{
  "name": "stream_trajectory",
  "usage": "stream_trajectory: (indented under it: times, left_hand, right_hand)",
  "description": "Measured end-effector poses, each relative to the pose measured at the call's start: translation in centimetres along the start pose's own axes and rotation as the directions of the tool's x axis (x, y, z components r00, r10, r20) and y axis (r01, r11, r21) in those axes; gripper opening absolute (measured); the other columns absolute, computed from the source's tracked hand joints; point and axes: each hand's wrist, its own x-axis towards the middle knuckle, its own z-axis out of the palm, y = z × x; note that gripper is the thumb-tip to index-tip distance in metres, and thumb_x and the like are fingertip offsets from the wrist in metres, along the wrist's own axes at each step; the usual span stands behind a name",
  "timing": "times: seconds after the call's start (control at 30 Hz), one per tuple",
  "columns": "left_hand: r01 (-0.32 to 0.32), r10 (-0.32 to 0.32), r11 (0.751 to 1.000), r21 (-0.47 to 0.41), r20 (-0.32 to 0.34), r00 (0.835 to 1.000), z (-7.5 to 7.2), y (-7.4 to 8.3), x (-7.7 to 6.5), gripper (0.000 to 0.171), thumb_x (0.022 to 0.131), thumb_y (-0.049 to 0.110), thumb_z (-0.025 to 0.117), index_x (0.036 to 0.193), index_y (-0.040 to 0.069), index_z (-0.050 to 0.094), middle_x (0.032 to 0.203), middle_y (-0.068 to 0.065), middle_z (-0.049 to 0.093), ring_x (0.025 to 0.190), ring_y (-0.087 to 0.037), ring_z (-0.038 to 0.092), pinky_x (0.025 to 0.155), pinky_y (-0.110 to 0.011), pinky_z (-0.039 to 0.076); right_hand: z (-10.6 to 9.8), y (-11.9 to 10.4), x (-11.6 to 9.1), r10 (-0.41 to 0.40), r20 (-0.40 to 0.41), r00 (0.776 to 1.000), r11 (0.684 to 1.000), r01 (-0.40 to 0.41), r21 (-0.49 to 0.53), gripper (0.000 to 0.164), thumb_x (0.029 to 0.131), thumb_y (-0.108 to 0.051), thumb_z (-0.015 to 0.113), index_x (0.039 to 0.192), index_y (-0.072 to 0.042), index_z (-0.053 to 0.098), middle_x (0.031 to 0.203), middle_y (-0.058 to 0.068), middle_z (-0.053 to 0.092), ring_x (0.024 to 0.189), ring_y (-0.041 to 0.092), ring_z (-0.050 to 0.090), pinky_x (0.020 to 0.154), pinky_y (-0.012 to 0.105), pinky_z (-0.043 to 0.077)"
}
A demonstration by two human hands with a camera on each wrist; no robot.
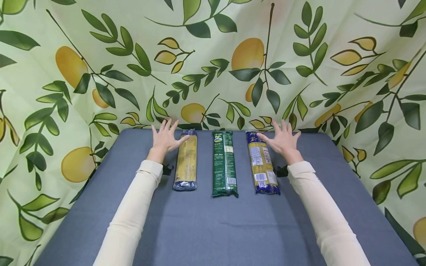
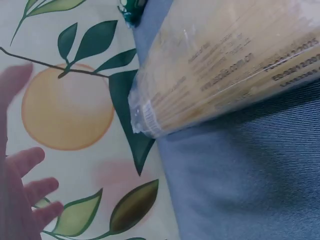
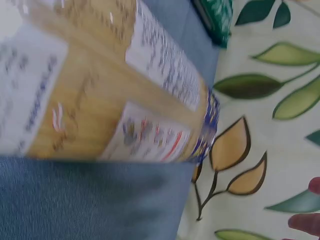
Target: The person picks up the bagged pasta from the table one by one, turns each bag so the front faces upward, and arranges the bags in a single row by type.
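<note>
Three packs of spaghetti lie side by side on a grey-blue cloth. At left is a clear pack with a blue lower end; a green pack lies in the middle; at right, a clear pack with blue ends and white labels. My left hand is spread with straight fingers by the left pack's upper end, its thumb reaching toward it. Likewise my right hand is spread beside the right pack, thumb near its top. Neither hand holds anything. Both wrist views show fingers apart from the packs.
The grey-blue cloth covers the table, whose far edge meets a hanging curtain printed with leaves and yellow fruit. Dark wrist cameras sit at the inner side of the wrists.
</note>
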Motion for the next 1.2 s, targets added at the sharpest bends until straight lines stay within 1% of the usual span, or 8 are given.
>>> stream_trajectory:
  times: [0.2,0.37,0.47,0.7,0.83,0.93,1.07,1.2]
  left_hand:
    - [-0.042,0.043,0.995,-0.086,0.004,0.999,0.4,-0.1,-0.2,0.078,0.094,0.058,0.045,0.153,0.01,0.025,0.159,-0.018,0.025,0.147,-0.04,0.024,0.122,-0.058,0.017]
    - [-0.05,0.061,0.978,-0.201,0.047,0.997,1.0,-0.2,-0.3,0.07,0.096,0.049,0.049,0.15,0.008,0.031,0.156,-0.02,0.031,0.144,-0.04,0.03,0.118,-0.057,0.029]
    - [-0.029,0.055,0.967,-0.252,0.095,0.994,1.2,-0.3,-0.4,0.066,0.097,0.044,0.051,0.149,0.007,0.034,0.155,-0.021,0.035,0.143,-0.04,0.033,0.118,-0.056,0.03]
    - [0.041,0.02,0.932,-0.359,0.164,0.986,2.0,-0.9,-0.5,0.062,0.097,0.039,0.053,0.143,0.001,0.041,0.141,-0.025,0.05,0.132,-0.039,0.048,0.112,-0.052,0.04]
    - [0.046,0.028,0.903,-0.427,0.165,0.986,2.4,-1.1,-0.4,0.057,0.097,0.033,0.054,0.14,-0.004,0.044,0.135,-0.026,0.055,0.126,-0.038,0.053,0.108,-0.05,0.044]
    - [0.062,0.023,0.884,-0.464,0.175,0.984,2.5,-1.2,-0.4,0.055,0.097,0.03,0.055,0.138,-0.006,0.045,0.134,-0.027,0.056,0.125,-0.039,0.054,0.107,-0.05,0.045]
    - [0.095,0.007,0.871,-0.482,0.205,0.979,2.6,-1.4,-0.4,0.053,0.097,0.028,0.054,0.137,-0.006,0.046,0.135,-0.028,0.055,0.125,-0.04,0.053,0.107,-0.05,0.045]
    - [0.118,-0.001,0.86,-0.496,0.231,0.973,2.8,-1.5,-0.4,0.052,0.097,0.026,0.054,0.136,-0.007,0.047,0.134,-0.029,0.055,0.124,-0.042,0.054,0.106,-0.05,0.046]
  right_hand:
    - [0.3,-1.5,-1.1,-0.058,0.011,0.998,0.998,0.058,-0.015,0.097,0.088,-0.072,0.042,0.153,-0.004,0.019,0.156,0.028,0.022,0.143,0.048,0.023,0.112,0.071,0.023]
    - [0.8,-3.1,-2.2,-0.144,-0.004,0.99,0.988,0.144,0.051,0.075,0.094,-0.045,0.057,0.146,0.003,0.033,0.149,0.03,0.036,0.136,0.048,0.036,0.106,0.062,0.04]
    - [1.2,-4.1,-3.0,-0.187,0.007,0.982,0.976,0.185,0.116,0.067,0.094,-0.034,0.061,0.143,0.004,0.037,0.146,0.03,0.04,0.134,0.047,0.04,0.107,0.059,0.04]
    - [2.1,-7.0,-5.0,-0.255,0.041,0.966,0.943,0.239,0.233,0.063,0.092,-0.027,0.065,0.141,0.005,0.042,0.144,0.028,0.045,0.134,0.045,0.043,0.111,0.057,0.039]
    - [3.0,-8.2,-6.0,-0.297,0.039,0.954,0.922,0.275,0.273,0.059,0.091,-0.023,0.066,0.136,0.007,0.046,0.137,0.028,0.052,0.125,0.043,0.052,0.105,0.053,0.046]
    - [3.7,-9.1,-6.7,-0.312,0.046,0.949,0.905,0.282,0.318,0.055,0.089,-0.02,0.068,0.132,0.008,0.05,0.131,0.027,0.058,0.116,0.041,0.06,0.097,0.048,0.053]
    - [4.5,-10.5,-7.7,-0.339,0.047,0.94,0.864,0.291,0.41,0.047,0.087,-0.016,0.07,0.125,0.008,0.057,0.121,0.026,0.064,0.107,0.038,0.065,0.088,0.041,0.058]
    - [5.2,-11.9,-8.7,-0.357,0.088,0.93,0.821,0.268,0.504,0.041,0.086,-0.013,0.071,0.12,0.007,0.06,0.116,0.024,0.068,0.103,0.034,0.068,0.087,0.038,0.059]
